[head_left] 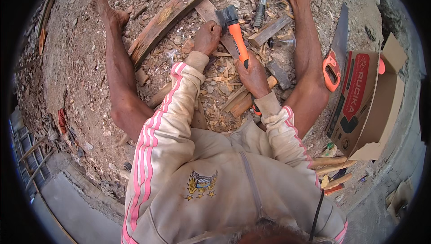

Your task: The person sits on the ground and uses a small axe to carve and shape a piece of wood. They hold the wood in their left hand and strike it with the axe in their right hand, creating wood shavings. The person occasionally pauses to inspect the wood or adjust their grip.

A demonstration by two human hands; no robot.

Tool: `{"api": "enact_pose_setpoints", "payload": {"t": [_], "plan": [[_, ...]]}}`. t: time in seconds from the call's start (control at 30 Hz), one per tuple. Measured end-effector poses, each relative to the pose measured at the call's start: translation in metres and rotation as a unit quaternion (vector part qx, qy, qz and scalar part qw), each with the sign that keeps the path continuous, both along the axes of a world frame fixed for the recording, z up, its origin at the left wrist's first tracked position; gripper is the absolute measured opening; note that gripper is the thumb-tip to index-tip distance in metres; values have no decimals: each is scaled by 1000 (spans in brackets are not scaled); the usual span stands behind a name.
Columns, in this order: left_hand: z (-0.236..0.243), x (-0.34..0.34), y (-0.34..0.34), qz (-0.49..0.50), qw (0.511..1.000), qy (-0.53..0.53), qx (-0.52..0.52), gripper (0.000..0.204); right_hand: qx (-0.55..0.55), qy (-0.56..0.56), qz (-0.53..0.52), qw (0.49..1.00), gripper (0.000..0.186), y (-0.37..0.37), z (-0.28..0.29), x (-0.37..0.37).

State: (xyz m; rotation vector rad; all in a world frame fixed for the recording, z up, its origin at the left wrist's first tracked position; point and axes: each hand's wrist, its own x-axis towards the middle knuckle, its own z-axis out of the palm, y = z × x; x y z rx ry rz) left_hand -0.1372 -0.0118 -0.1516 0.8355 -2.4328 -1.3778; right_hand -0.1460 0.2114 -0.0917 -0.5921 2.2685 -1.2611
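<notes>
My right hand [254, 77] is wrapped round the orange and black handle of a hatchet [238, 42]. Its dark head points away from me, with the blade turned to the left. My left hand [207, 38] is closed beside the hatchet head, above a flat wooden board [207, 8]; whatever its fingers may hold is hidden. A thick wooden beam [168, 17] lies across that board, left of my left hand. Near my right hand rests a hammer [279, 74] with a heavy grey head and a wooden handle. Wood chips [220, 80] cover the ground between my legs.
Right of my right leg lies a handsaw [332, 71] with an orange handle, against an opened cardboard box [381, 109]. A metal rod [261, 6] and a short wood block [270, 30] lie ahead. Wood sticks [332, 167] lie below the box. Rubble surrounds my bare legs.
</notes>
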Motion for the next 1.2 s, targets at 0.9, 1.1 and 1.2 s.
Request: {"api": "enact_pose_setpoints", "payload": {"t": [0.9,1.1,1.2], "plan": [[-4,41,18,42,991,56,112,21,19,-16,-4,1000,31,22,19,16],[15,41,26,8,988,109,-107,16,9,-7,-16,1000,29,23,23,19],[13,45,25,-24,979,112,-170,16,21,-50,-15,998,30,20,34,18]]}}
